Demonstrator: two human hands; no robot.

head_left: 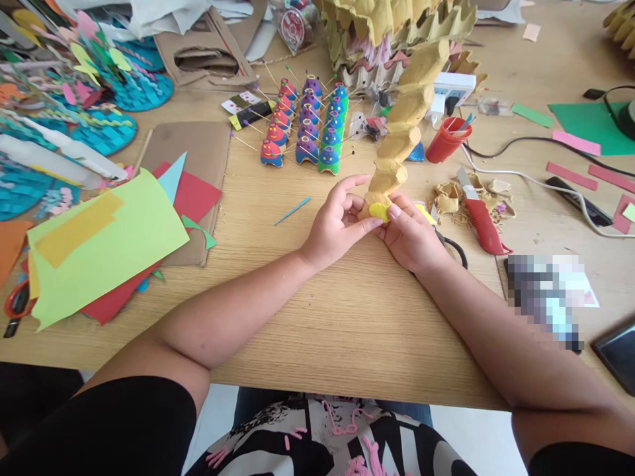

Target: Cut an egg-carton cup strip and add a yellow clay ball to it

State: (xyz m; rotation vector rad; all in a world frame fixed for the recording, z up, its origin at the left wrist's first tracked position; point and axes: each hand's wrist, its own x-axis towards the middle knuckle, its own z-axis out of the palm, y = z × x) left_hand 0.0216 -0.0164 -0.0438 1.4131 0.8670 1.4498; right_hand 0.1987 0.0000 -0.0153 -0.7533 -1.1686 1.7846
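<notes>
A long strip of tan egg-carton cups (pixel 404 119) rises from between my hands and leans up to the right. My left hand (pixel 337 221) closes round the left side of its near end. On the right side, my right hand (pixel 409 235) grips the same end, its thumb on a small yellow round piece (pixel 380 211) at the cup's front. Both thumbs meet near that piece. Beyond my left hand stand painted egg-carton caterpillars in red (pixel 278 125), purple (pixel 308 119) and green (pixel 334 129), with pins stuck in them.
A thin blue stick (pixel 292 211) lies left of my hands. Coloured paper (pixel 109 238) covers cardboard at left. To the right are a red cup (pixel 448 140), a red-handled knife (pixel 483 221), carton scraps and cables. Stacked egg trays (pixel 397 20) stand behind.
</notes>
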